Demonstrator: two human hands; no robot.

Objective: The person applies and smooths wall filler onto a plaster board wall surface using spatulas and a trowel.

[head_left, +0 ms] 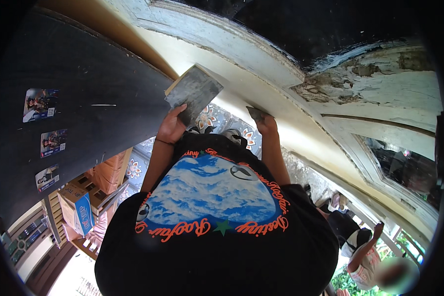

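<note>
My left hand (pixel 172 126) is closed on the lower edge of a grey, smeared rectangular board (pixel 196 91), tilted up in front of me. Its upper end is close to the pale wall, but I cannot tell whether they touch. Further right, my right hand (pixel 268 125) grips a small dark flat blade, like a scraper (pixel 254 113), held apart from the board. Its handle is hidden in the fingers. Beside that hand runs a cream wall (pixel 286 116) with a white-painted wooden frame (pixel 222 32); paint and wood are broken away on one part (pixel 335 81).
A large black panel (pixel 93 74) with several small picture stickers stands at left. Below it are cardboard boxes (pixel 79 207) and a pink-wrapped bundle (pixel 108 170). Patterned floor tiles (pixel 249 135) lie under my feet. Another person (pixel 365 254) is at lower right, near a railing.
</note>
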